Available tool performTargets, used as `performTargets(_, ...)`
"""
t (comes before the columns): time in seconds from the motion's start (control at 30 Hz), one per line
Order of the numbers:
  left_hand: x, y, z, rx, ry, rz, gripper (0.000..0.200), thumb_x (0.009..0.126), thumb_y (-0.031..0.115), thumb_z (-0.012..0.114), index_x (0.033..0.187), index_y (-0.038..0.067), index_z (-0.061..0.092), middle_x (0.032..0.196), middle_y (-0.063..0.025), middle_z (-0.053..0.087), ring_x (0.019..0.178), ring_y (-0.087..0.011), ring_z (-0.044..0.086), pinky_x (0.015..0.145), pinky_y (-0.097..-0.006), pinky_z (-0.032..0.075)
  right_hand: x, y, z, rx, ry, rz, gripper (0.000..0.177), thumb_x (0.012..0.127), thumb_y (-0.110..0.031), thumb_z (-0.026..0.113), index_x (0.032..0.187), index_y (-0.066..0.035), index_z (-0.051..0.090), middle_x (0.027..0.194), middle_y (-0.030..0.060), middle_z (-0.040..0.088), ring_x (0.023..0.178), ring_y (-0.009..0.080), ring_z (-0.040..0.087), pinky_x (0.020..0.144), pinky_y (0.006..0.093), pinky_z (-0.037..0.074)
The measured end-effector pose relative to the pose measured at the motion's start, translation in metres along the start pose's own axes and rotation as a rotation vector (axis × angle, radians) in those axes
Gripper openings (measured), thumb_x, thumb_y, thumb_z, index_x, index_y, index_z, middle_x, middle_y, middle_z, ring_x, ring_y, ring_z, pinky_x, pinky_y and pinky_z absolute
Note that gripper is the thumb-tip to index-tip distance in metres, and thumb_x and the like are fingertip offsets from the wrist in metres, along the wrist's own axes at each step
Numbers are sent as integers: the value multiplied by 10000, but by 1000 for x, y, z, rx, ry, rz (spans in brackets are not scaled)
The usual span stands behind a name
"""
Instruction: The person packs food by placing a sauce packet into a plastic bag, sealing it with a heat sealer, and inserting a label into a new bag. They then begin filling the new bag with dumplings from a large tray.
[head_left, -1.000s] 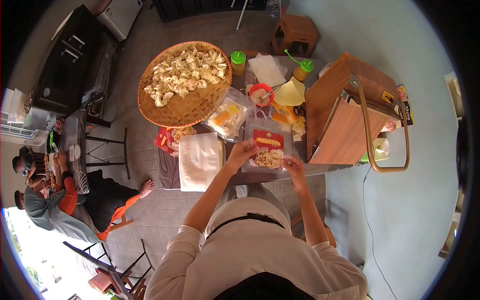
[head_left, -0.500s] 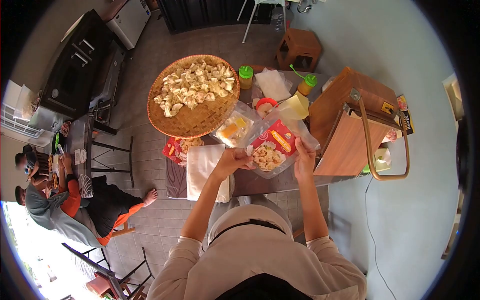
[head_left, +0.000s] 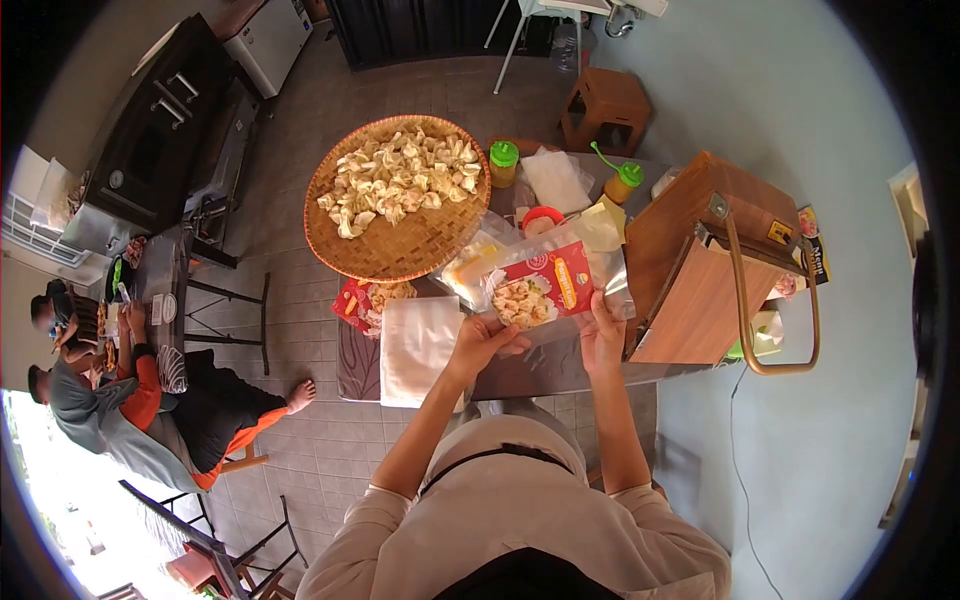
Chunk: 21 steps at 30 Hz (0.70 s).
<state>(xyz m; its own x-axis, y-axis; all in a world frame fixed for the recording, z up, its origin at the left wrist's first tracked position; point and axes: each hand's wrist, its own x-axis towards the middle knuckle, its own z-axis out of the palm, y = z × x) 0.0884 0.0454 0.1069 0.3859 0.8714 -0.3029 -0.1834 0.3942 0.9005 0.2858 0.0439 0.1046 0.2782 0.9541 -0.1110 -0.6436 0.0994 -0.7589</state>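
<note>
Between my two hands is a clear plastic bag with a red printed card (head_left: 540, 285) in it; the card carries a picture of dumplings. My left hand (head_left: 486, 345) is closed on the bag's lower left corner. On the right side, my right hand (head_left: 602, 335) pinches the bag's edge with thumb and fingers. Just beyond, partly covered by it, lies a clear bag with pale and yellow contents (head_left: 468, 265). Left of my left hand are a stack of clear plastic bags (head_left: 420, 345) and another red printed card (head_left: 365, 303).
A round woven tray (head_left: 400, 255) of folded dumplings stands at the table's far left. Behind the bag are green-capped bottles (head_left: 503, 165) and a red-rimmed bowl (head_left: 541, 220). A wooden box (head_left: 690, 270) with a metal handle is at right. Other people (head_left: 110, 410) sit far left.
The red card has tilted and shows flatter and closer to my left hand. My hands have shifted slightly, and the whole view has moved a little.
</note>
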Motion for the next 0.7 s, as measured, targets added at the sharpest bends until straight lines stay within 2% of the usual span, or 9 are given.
performTargets(0.07,-6,8,-3,-241,-160,1,279,823,27,550,1093,-27,509,997,-80,596,853,-158,598,736,-258,495,1,-1,-2,0,6,-12,243,858,-130,530,1087,-50,532,1054,61,583,904,141,586,774,299,485)
performTargets(0.2,-11,8,-14,-291,-160,107,296,840,65,537,1126,-1,500,1035,-69,581,931,-160,574,809,-257,467,0,-3,-7,-13,-45,2,212,846,-108,542,1048,-47,559,1024,66,598,891,140,590,763,296,490)
performTargets(0.27,-8,8,-18,-429,63,192,311,849,109,540,1146,25,500,984,-32,588,866,-107,561,757,-217,451,-2,-4,-10,-45,-43,22,203,839,-99,549,1035,-46,567,1014,69,602,890,142,590,760,298,490)
performTargets(0.3,-1,6,-25,-410,89,217,278,851,146,551,1103,29,544,876,9,585,726,-46,513,620,-177,405,-5,-6,-10,-129,-110,154,239,827,-84,562,1062,-39,554,1030,54,587,906,129,574,756,282,483)
performTargets(0.33,1,1,-28,-410,90,219,278,851,146,551,1103,29,544,876,9,585,726,-46,513,620,-177,405,-7,-7,-9,-213,-176,284,279,815,-68,575,1089,-31,542,1045,40,572,923,116,558,752,265,476)
performTargets(0.4,5,-3,-35,-154,295,238,244,846,178,569,1039,31,591,778,43,558,650,-9,439,547,-163,332,-4,-18,-10,-197,-229,310,312,799,-85,594,1100,-17,549,1061,54,571,956,133,546,786,287,458)
performTargets(0.53,-10,0,-48,-19,234,217,239,841,202,579,1002,28,614,755,42,561,656,-14,452,559,-157,342,5,-45,2,-371,-343,360,396,788,-186,614,1124,3,523,1091,71,565,958,141,547,816,294,438)
performTargets(0.6,-15,1,-51,53,129,158,260,863,221,544,1020,24,607,772,45,558,685,-18,452,590,-166,357,5,-43,25,-797,-544,247,348,795,-216,606,1067,-3,571,1005,78,606,896,135,575,786,258,438)
performTargets(0.7,-23,5,-61,87,20,64,341,897,289,469,1087,25,568,857,0,582,780,-57,499,668,-205,395,11,-16,28,-1124,-554,206,273,794,-211,606,975,-7,622,869,91,642,806,122,594,727,236,443)
